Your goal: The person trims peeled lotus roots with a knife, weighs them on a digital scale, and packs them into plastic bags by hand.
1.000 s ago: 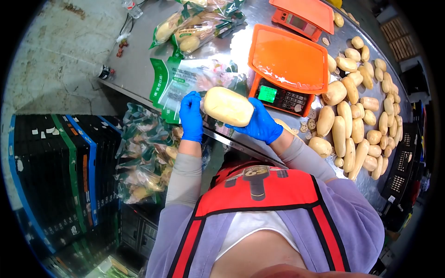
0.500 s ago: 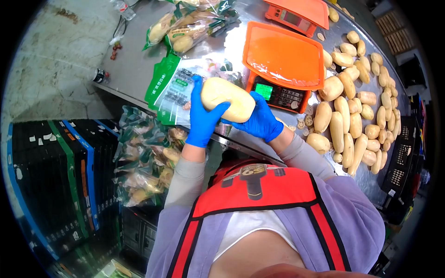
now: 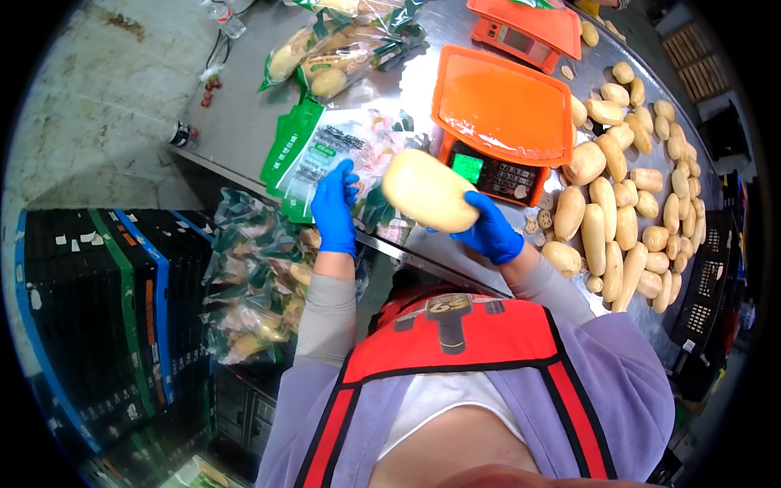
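A thick, pale yellow root piece (image 3: pixel 427 191) is held at its right end by my right hand (image 3: pixel 490 230), in a blue glove. My left hand (image 3: pixel 334 207), gloved in blue too, is apart from the piece on its left, with fingers partly curled and nothing seen in them. Beside and beyond my left hand lie flat clear bags with green tops (image 3: pixel 297 146). An orange scale (image 3: pixel 503 106) with a lit green display stands just beyond my right hand.
Many pale roots (image 3: pixel 602 215) lie on the metal table (image 3: pixel 232 122) at the right. A second orange scale (image 3: pixel 529 37) and filled bags (image 3: pixel 342 61) are farther back. More filled bags (image 3: pixel 252 285) and stacked black crates (image 3: pixel 81 317) stand at the left.
My left hand touched the root piece half a second ago and has since let go, moving left. My right hand has moved slightly right with the piece, which is turned a little.
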{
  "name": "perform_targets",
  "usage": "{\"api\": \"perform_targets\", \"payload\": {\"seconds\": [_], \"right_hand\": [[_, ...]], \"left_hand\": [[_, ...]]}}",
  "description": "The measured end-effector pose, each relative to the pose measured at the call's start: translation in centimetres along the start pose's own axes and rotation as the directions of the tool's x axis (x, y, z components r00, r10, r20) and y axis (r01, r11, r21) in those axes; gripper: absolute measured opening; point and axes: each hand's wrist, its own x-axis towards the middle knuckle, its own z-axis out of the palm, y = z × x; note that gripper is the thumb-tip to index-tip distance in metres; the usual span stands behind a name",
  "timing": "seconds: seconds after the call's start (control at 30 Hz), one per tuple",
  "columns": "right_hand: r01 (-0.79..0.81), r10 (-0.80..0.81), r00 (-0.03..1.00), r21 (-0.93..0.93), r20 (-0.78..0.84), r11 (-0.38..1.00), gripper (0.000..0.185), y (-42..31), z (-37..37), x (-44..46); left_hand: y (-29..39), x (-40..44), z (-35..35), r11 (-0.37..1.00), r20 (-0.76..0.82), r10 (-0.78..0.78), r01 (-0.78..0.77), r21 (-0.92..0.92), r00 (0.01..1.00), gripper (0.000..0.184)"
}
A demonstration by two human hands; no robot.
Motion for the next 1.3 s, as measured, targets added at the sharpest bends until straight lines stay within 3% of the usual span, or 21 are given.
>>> {"api": "perform_targets", "payload": {"seconds": [0.03,0.07,0.1,0.13,0.23,0.3,0.4,0.43,0.53,0.63,0.77,0.8,0.83,0.9,0.93,1.0,1.07,1.1,1.17,1.23,1.3], "right_hand": [[-0.001,0.001,1.000,0.000,0.003,1.000,0.060,-0.1,-0.2,-0.4],[0.003,0.000,0.998,0.044,-0.062,0.999,0.059,-0.2,-0.4,-0.8],[0.011,0.000,0.992,0.086,-0.128,0.996,0.059,-0.5,-0.8,-1.2],[-0.028,0.032,0.996,0.050,-0.083,0.998,0.057,-0.7,-2.0,-1.3],[-0.029,0.028,0.992,-0.005,-0.120,1.000,0.056,-0.4,-2.9,-1.8],[-0.061,0.055,0.992,-0.045,-0.117,0.997,0.056,-0.2,-3.7,-1.8],[-0.081,0.069,0.992,-0.114,-0.105,0.990,0.055,-0.2,-2.6,-1.9],[-0.064,0.051,0.995,-0.145,-0.092,0.987,0.055,-0.2,-1.8,-1.8],[-0.030,0.017,0.998,-0.206,-0.064,0.978,0.053,1.3,-1.8,0.0],[-0.051,0.025,0.995,-0.277,-0.097,0.960,0.051,2.1,-0.6,1.7],[-0.143,0.085,0.986,-0.457,-0.146,0.878,0.051,2.2,-0.4,2.5],[-0.112,0.045,0.988,-0.498,-0.145,0.860,0.051,2.3,-0.4,2.7],[-0.083,0.006,0.990,-0.538,-0.143,0.839,0.050,2.4,-0.3,2.8],[-0.100,0.023,0.983,-0.428,-0.181,0.898,0.049,2.4,-0.6,3.5],[-0.107,0.039,0.976,-0.311,-0.216,0.944,0.048,2.4,-0.7,3.8],[-0.061,-0.027,0.978,-0.414,-0.205,0.908,0.047,2.6,-0.6,4.0],[0.003,-0.134,0.980,-0.667,-0.145,0.745,0.045,2.4,-0.1,3.6],[0.002,-0.133,0.980,-0.666,-0.146,0.746,0.045,2.3,-0.6,3.8],[0.305,-0.273,0.942,-0.842,0.197,0.444,0.044,1.7,-1.7,4.6],[-0.091,-0.010,0.989,-0.655,-0.148,0.751,0.041,-0.1,-0.7,4.8],[0.011,-0.018,0.982,-0.037,-0.187,0.999,0.041,0.3,-0.2,4.9]], "left_hand": [[-1.3,-0.4,-0.7,1.000,-0.002,0.002,-0.002,0.000,1.000,0.034],[-3.1,-0.8,-1.3,0.941,0.077,0.157,-0.173,0.289,0.984,0.034],[-4.5,-0.9,-1.5,0.774,0.198,0.278,-0.341,0.533,0.940,0.035],[-5.3,-0.9,-1.6,0.483,0.341,0.479,-0.567,0.667,0.809,0.032],[-7.3,-1.0,-1.9,0.327,0.377,0.449,-0.542,0.774,0.810,0.021],[-7.6,-0.6,-1.9,0.317,0.354,0.431,-0.507,0.802,0.830,0.018],[-7.8,0.2,-2.4,0.540,0.204,0.411,-0.418,0.731,0.888,0.022],[-7.7,0.4,-2.6,0.538,0.207,0.412,-0.420,0.731,0.887,0.022],[-7.6,0.9,-2.8,0.787,0.135,0.181,-0.225,0.574,0.974,0.022],[-6.7,0.5,-2.5,0.757,0.117,0.175,-0.210,0.619,0.978,0.021],[-6.4,1.5,-2.5,0.919,0.030,0.181,-0.180,0.350,0.983,0.012],[-6.0,1.6,-2.7,0.833,0.114,0.322,-0.338,0.437,0.940,0.008],[-5.7,1.5,-2.6,0.835,0.111,0.322,-0.337,0.436,0.940,0.008],[-4.6,1.1,-1.8,0.528,0.357,0.581,-0.672,0.519,0.731,0.008],[-3.2,0.2,-1.2,0.475,0.427,0.523,-0.668,0.572,0.738,0.008],[-2.4,-0.4,-0.4,0.428,0.478,0.538,-0.713,0.556,0.695,0.008],[-1.7,-0.7,0.3,0.392,0.539,0.539,-0.760,0.519,0.647,0.011],[-1.5,-0.9,0.6,0.393,0.540,0.538,-0.759,0.519,0.648,0.011],[-1.4,-1.3,1.3,0.432,0.555,0.553,-0.784,0.447,0.621,0.009],[-1.6,-1.9,1.7,0.444,0.547,0.551,-0.776,0.448,0.630,0.008],[-2.1,-2.6,2.5,0.440,0.526,0.586,-0.788,0.431,0.616,0.010]]}}
